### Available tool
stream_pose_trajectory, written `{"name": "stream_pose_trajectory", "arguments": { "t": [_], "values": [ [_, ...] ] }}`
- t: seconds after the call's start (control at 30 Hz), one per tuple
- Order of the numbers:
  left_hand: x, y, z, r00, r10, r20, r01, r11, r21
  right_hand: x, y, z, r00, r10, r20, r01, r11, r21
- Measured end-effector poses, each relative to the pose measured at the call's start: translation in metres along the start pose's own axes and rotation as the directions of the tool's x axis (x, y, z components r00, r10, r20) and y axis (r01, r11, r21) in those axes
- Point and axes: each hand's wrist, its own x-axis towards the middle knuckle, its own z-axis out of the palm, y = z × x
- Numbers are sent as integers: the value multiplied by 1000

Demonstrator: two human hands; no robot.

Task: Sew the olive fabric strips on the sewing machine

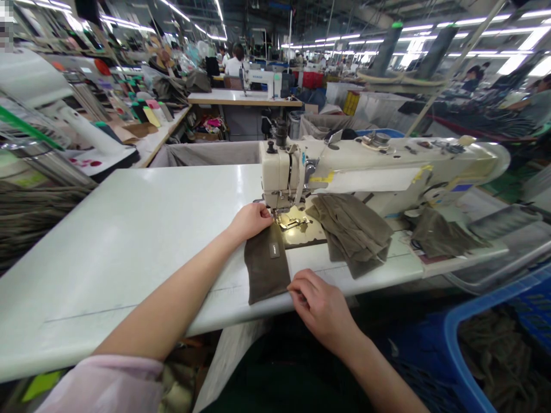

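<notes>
A dark olive fabric piece (267,275) with a small label lies on the white table, its far end at the needle area of the sewing machine (282,175). My left hand (253,221) is closed, pinching the far edge of that piece beside the presser foot (278,218). With fingertips pressed together, my right hand (316,301) grips the near right corner at the table's front edge. To the right of the needle plate (301,234), a pile of similar olive fabric pieces (350,229) rests against the machine.
More olive fabric (443,232) lies at the table's right end. A blue plastic basket (451,327) with cloth stands at the lower right. Thread cones (150,112) crowd a side bench at left. Another sewing machine (262,80) stands behind, with a person near it.
</notes>
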Motion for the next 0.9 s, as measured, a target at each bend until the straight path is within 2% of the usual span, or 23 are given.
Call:
{"name": "stream_pose_trajectory", "arguments": {
  "t": [0.13,0.2,0.27,0.3,0.37,0.43,0.53,0.67,0.9],
  "values": [
    [-6,6,-2,1000,16,-25,-15,998,57,0,1,1,1000,0,1,0,1000,-6],
    [-21,15,-3,990,74,-121,-48,977,206,-1,2,1,1000,-2,4,2,1000,-6],
    [-48,26,-3,963,194,-185,-110,916,387,-3,2,0,1000,-8,16,8,1000,-9],
    [-65,32,-3,951,265,-160,-174,885,432,-4,2,-2,1000,-13,27,13,1000,-12],
    [-102,41,2,918,396,-21,-358,849,389,-7,1,-5,998,-26,57,27,999,-23],
    [-137,43,10,855,511,90,-512,802,309,-10,1,-8,995,-34,89,37,999,-38],
    [-171,34,24,778,627,46,-598,716,360,-13,1,-10,992,-37,121,43,998,-49],
    [-178,20,34,725,689,5,-626,656,421,-11,1,-9,992,-34,123,40,998,-48],
    [-167,19,33,712,702,-1,-634,643,429,-2,0,-9,994,0,114,10,996,-89]
  ]
}}
